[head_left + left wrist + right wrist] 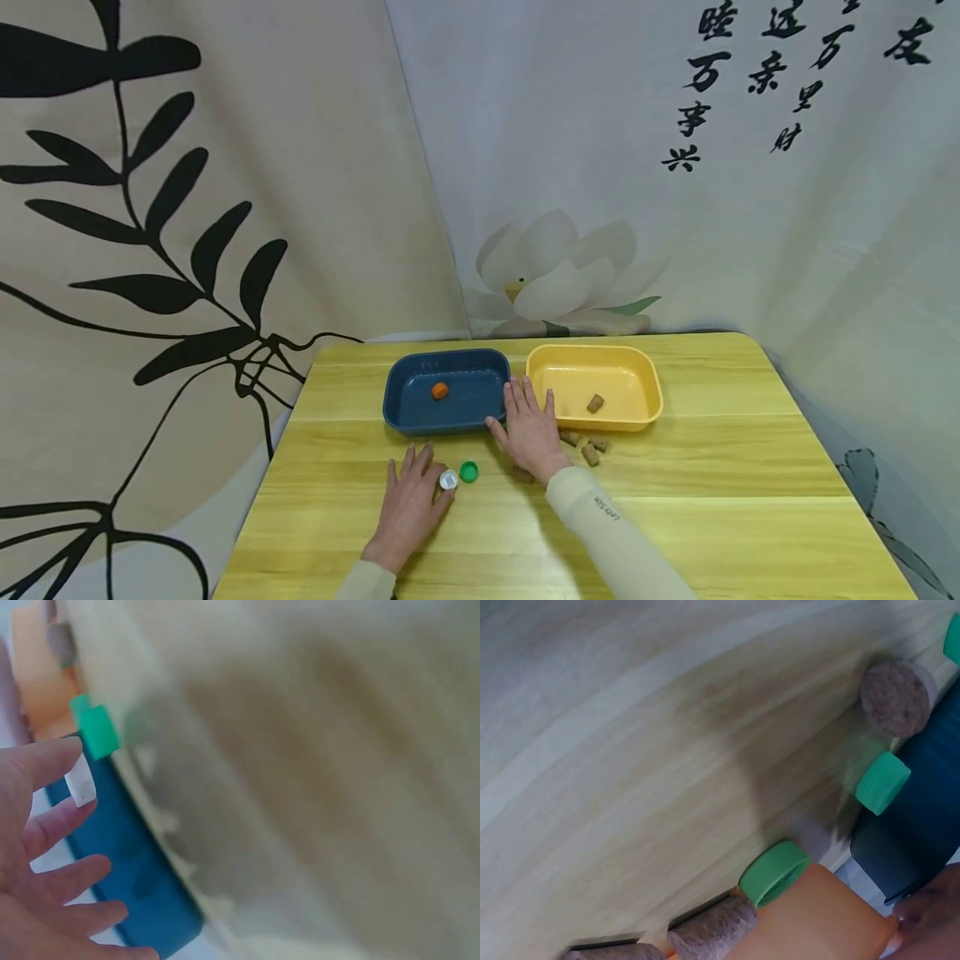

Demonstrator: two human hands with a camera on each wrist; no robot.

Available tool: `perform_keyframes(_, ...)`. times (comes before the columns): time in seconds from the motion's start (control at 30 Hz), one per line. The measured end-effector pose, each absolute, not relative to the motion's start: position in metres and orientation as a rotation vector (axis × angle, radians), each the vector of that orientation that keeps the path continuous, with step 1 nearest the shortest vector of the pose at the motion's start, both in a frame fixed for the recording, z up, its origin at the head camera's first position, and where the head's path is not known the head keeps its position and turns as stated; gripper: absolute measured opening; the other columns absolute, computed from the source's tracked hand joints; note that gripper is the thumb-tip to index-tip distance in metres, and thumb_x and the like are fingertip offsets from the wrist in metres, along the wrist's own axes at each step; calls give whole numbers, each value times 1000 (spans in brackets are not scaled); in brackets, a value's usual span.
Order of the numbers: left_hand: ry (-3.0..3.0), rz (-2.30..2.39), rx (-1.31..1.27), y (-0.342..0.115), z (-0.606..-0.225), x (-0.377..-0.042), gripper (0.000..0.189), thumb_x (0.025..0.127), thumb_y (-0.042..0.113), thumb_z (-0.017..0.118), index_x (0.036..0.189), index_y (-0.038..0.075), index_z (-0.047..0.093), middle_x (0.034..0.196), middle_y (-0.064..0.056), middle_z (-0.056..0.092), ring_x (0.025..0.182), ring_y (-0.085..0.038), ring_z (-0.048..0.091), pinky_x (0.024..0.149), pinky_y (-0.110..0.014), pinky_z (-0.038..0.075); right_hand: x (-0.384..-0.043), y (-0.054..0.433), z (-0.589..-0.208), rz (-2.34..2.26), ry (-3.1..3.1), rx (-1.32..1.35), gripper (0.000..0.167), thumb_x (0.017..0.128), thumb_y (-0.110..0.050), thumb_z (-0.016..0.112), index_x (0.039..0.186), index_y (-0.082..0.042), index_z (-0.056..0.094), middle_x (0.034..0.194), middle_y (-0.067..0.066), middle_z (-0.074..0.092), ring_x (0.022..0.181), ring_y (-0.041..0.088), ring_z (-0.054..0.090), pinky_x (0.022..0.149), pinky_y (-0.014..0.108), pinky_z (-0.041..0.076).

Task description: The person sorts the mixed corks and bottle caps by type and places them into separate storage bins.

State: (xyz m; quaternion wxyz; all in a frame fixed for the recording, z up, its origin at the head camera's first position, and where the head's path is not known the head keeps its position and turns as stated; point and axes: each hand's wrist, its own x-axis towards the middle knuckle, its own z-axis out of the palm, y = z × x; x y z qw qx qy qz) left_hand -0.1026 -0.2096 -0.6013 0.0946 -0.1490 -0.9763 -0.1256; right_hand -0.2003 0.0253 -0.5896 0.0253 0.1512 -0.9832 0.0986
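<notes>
My left hand [411, 500] pinches a white bottle cap [448, 479] between thumb and index finger; the left wrist view shows the cap [80, 781] edge-on, other fingers spread. Just right of it on the table lies a green bottle cap [468, 472]. My right hand [531, 429], fingers extended, is at the gap between the blue tray [447, 427] and the yellow tray [647, 392]. Its thumb is near the blue tray's right corner; contact is unclear. Beneath that arm, the right wrist view shows more green caps [883, 782] and a cork [898, 697].
An orange cap [439, 390] lies in the blue tray, and a cork [595, 403] in the yellow one. Several corks [590, 454] lie in front of the yellow tray; another cork [522, 475] is partly behind the right wrist. A printed curtain [337, 167] hangs behind the wooden table [750, 500].
</notes>
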Motion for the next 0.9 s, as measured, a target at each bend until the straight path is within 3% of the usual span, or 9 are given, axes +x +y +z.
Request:
perform_keyframes(0.53, -2771, -497, -334, -210, -540, -143, 34, 94, 32, 79, 119, 10, 74, 158, -19, 44, 150, -48, 29, 112, -76, 25, -201, 25, -591, 300, -3031, 469, 79, 108, -61, 32, 163, -4, 30, 170, 14, 24, 159, 32, 13, 121, 68, 15)
perform_keyframes(0.9, -2752, -475, -343, -199, -528, -174, 35, 95, 33, 76, 122, 11, 74, 161, -19, 41, 152, -47, 27, 112, -75, 28, -201, 24, -593, 307, -3012, 472, 78, 108, -60, 35, 161, -3, 32, 169, 15, 26, 158, 32, 15, 120, 68, 15)
